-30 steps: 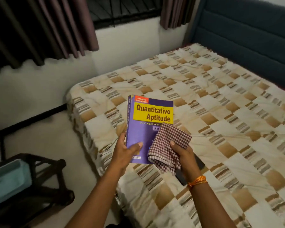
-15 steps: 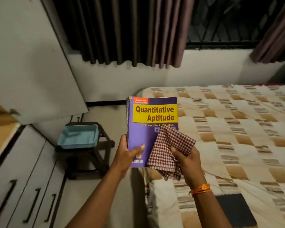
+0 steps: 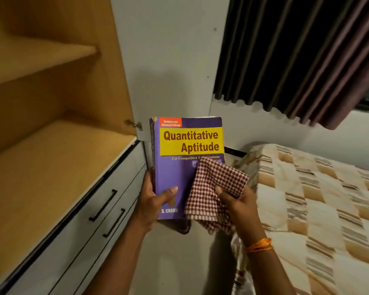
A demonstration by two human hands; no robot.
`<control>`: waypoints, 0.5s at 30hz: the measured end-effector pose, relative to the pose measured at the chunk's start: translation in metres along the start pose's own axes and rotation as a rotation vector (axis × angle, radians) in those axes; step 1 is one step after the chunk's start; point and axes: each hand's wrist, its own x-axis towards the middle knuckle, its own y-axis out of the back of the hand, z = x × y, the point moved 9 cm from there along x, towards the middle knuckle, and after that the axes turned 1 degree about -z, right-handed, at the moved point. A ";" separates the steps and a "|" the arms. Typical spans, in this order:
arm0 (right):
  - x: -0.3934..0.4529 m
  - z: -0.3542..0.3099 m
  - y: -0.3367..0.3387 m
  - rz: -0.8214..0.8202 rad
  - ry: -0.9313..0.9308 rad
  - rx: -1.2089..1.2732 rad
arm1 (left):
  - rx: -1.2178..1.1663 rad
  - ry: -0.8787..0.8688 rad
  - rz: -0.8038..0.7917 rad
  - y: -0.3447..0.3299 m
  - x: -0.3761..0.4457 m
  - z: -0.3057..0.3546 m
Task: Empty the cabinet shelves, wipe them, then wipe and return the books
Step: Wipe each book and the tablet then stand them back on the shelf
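While the left hand (image 3: 152, 201) grips the purple book (image 3: 179, 167) by its lower spine corner, thumb curled across the front cover and fingers hidden behind, the right hand (image 3: 237, 203) pinches a checked cloth (image 3: 213, 194) against the cover's lower right part, thumb on top of the folds. The book stands upright in the air, long axis running up and down, title facing the person, spine edge turned toward the cabinet.

The relation that matters is sideways: the lower shelf (image 3: 41, 177) lies to the left of the book and at about its height, with nothing visible on its wooden board, and the upper shelf (image 3: 30, 58) sits above it. The left hand, already on the spine side, is the nearer one to that opening; the right hand and its cloth are on the far side, toward the bed (image 3: 317, 199). Below the shelf's front edge run the white drawers (image 3: 98, 220) with dark handles.

My judgement is that the book is being wiped or has just been wiped, and is about ready to go back. The likely move is a carry leftward over the shelf's front edge, spine leading, so the left hand would do the placing while the cloth comes off the cover
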 end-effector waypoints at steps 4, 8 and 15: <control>0.020 -0.013 -0.060 -0.101 0.004 -0.026 | 0.013 -0.057 0.120 0.049 0.002 0.026; 0.039 -0.024 -0.094 -0.198 0.044 -0.107 | -0.041 -0.112 0.235 0.074 0.001 0.038; 0.059 -0.091 -0.090 -0.051 0.280 -0.086 | -0.094 -0.193 0.421 0.099 -0.012 0.048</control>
